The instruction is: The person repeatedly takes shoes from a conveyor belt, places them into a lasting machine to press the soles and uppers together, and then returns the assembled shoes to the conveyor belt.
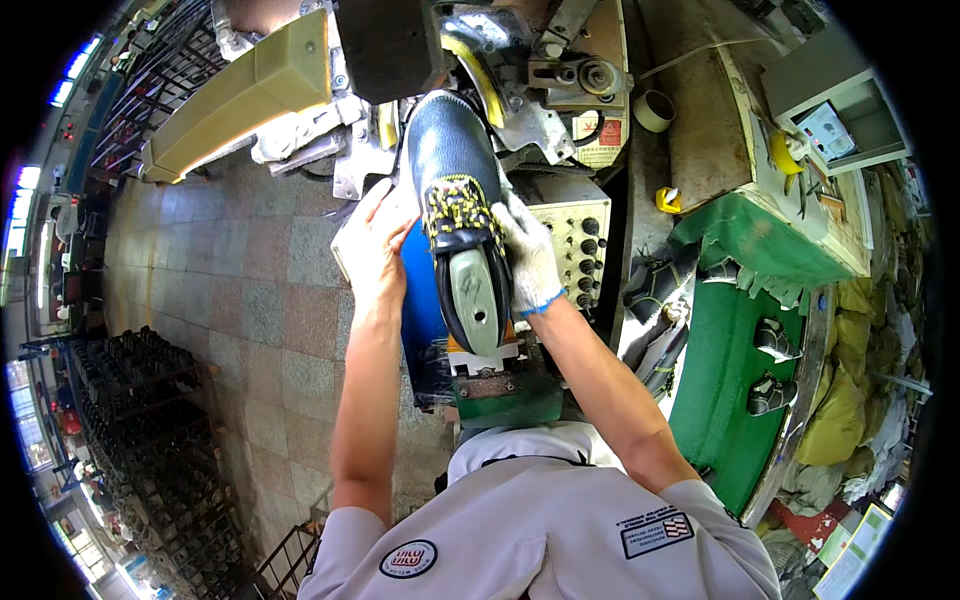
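You seem to be at the step of lining up the dark shoe, which sits on its grey foot form with its toe in the machine between the yellow strips. Your left hand lies open along one side, and your gloved right hand is against the other, though whether it pinches I cannot tell. The next move likely calls for keeping the toe straight and your fingertips clear of the metal parts.
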Demonstrator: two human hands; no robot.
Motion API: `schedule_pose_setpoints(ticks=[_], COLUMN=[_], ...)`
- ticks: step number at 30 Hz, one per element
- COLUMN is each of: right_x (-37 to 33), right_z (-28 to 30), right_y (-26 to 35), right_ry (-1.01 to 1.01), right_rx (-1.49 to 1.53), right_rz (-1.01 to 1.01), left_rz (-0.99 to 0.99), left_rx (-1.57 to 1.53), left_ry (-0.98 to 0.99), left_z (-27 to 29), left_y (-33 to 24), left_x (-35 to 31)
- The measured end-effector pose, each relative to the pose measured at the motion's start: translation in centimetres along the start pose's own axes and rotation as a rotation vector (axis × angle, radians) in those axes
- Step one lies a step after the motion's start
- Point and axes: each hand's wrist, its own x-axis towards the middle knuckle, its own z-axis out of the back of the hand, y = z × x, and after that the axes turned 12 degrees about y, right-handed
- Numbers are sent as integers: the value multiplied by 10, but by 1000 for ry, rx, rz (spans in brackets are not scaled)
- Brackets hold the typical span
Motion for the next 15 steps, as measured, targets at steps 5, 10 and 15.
schedule_pose_setpoints(ticks=[5, 10, 15], right_x=[17, 16, 18], right_z=[12, 1, -4], right_y=[-33, -18, -27], right_ry=[-66, -73, -196], right_rx=[-104, -207, -300], right_rz=[38, 1, -21], left_rz=[204, 449, 450], left_rx=[-137, -259, -197], left_ry=[9, 6, 69], left_z=[6, -15, -14], left_y=[48, 45, 32], left_x=[-8, -37, -23])
